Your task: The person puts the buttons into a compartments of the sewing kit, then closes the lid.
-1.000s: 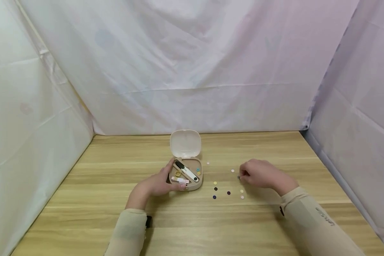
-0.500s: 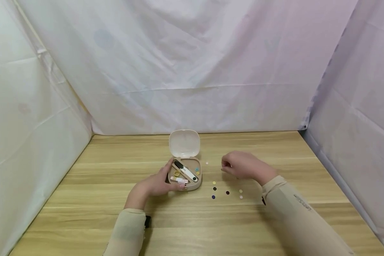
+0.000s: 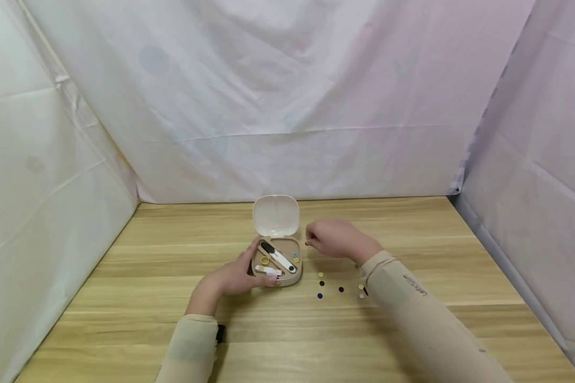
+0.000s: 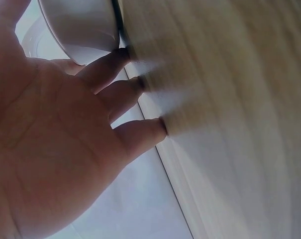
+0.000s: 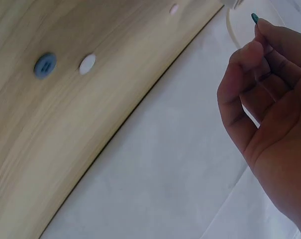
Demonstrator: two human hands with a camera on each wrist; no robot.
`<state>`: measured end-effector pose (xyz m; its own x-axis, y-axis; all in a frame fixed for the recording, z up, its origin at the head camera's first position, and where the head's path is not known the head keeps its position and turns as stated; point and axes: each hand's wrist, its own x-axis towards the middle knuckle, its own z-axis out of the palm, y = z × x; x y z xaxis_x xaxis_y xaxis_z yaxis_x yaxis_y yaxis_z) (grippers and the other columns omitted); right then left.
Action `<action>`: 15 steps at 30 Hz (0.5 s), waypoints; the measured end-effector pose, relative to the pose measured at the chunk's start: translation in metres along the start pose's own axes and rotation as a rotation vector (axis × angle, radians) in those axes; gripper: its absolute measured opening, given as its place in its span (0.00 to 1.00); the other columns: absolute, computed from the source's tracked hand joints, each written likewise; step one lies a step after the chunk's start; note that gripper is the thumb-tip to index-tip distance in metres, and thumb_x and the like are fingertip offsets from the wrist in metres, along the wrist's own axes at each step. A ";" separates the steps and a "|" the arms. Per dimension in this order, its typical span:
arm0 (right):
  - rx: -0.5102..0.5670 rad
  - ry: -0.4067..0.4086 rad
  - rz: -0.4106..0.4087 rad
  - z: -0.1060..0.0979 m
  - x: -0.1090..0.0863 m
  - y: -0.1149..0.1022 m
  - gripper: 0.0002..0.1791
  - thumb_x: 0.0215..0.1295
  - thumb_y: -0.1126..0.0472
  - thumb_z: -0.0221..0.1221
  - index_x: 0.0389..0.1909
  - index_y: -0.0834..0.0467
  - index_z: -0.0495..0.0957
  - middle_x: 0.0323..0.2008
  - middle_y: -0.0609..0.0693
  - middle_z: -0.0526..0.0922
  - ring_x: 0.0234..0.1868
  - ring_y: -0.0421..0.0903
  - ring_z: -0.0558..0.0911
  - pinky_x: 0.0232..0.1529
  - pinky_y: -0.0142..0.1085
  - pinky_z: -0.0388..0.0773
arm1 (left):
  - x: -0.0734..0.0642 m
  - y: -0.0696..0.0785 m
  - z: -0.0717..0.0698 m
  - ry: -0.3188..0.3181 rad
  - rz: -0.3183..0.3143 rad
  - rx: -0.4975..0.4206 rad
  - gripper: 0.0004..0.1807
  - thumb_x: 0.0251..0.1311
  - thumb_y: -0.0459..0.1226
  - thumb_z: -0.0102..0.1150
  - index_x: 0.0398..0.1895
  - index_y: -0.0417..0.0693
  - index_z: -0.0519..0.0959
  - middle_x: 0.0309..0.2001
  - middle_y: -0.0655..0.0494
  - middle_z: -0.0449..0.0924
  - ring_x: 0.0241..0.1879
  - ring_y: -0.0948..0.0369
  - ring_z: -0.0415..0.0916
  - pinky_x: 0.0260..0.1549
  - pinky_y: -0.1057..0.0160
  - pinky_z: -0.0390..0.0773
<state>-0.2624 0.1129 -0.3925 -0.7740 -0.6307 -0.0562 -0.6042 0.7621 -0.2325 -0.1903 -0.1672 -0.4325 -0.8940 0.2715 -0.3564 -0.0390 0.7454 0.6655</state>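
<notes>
A beige case [image 3: 294,277] stands with its white lid [image 3: 276,215] raised. Around its left front corner my left hand [image 3: 233,275] steadies it, thumb along the front wall and index finger at the left side. In the left wrist view, the other fingers [image 4: 140,137] spread straight with their tips at the table. Right of the case, my right hand [image 3: 334,238] pinches a small green button [image 5: 254,18] between thumb and index finger. Inside the case lie a black-and-white slim tool [image 3: 279,258], a gold ring [image 3: 265,260], a blue button [image 3: 295,254] and a yellow button [image 3: 296,260].
Loose buttons lie on the wooden table [image 3: 172,298], among them a yellow button [image 3: 321,274], a black button [image 3: 322,283] and a blue button [image 3: 320,296]. My right sleeve [image 3: 402,287] partly covers others. White cloth [image 3: 287,106] hangs behind and at both sides.
My right hand has moved left from the right-hand buttons to beside the case, carrying the green button. My left hand and the case stay in place.
</notes>
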 end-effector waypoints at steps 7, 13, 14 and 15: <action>-0.030 -0.008 0.006 0.007 0.015 -0.011 0.13 0.79 0.56 0.59 0.29 0.49 0.79 0.26 0.43 0.78 0.27 0.41 0.74 0.31 0.36 0.71 | 0.000 0.004 0.000 0.003 0.015 0.001 0.69 0.59 0.65 0.73 0.89 0.62 0.33 0.87 0.39 0.47 0.81 0.35 0.59 0.77 0.32 0.63; -0.067 -0.020 -0.027 0.011 0.022 -0.015 0.09 0.76 0.54 0.64 0.33 0.49 0.83 0.29 0.42 0.83 0.30 0.40 0.77 0.34 0.39 0.78 | -0.001 0.002 -0.001 0.003 0.003 0.011 0.68 0.60 0.64 0.72 0.89 0.64 0.34 0.87 0.40 0.48 0.80 0.35 0.61 0.76 0.33 0.64; -0.070 -0.021 -0.030 0.012 0.022 -0.016 0.09 0.76 0.54 0.64 0.33 0.49 0.83 0.29 0.42 0.83 0.30 0.40 0.77 0.34 0.40 0.78 | -0.001 0.002 -0.001 0.004 0.001 0.014 0.68 0.60 0.64 0.72 0.89 0.64 0.34 0.87 0.40 0.48 0.80 0.35 0.61 0.76 0.33 0.64; -0.071 -0.023 -0.031 0.012 0.023 -0.016 0.09 0.76 0.54 0.64 0.33 0.49 0.83 0.29 0.42 0.83 0.30 0.40 0.77 0.35 0.40 0.78 | -0.001 0.002 -0.001 0.005 0.002 0.016 0.67 0.60 0.64 0.72 0.89 0.63 0.34 0.87 0.40 0.48 0.79 0.35 0.62 0.76 0.33 0.64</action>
<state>-0.2682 0.0849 -0.4022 -0.7504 -0.6571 -0.0721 -0.6407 0.7498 -0.1652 -0.1898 -0.1666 -0.4308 -0.8962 0.2704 -0.3518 -0.0296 0.7547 0.6554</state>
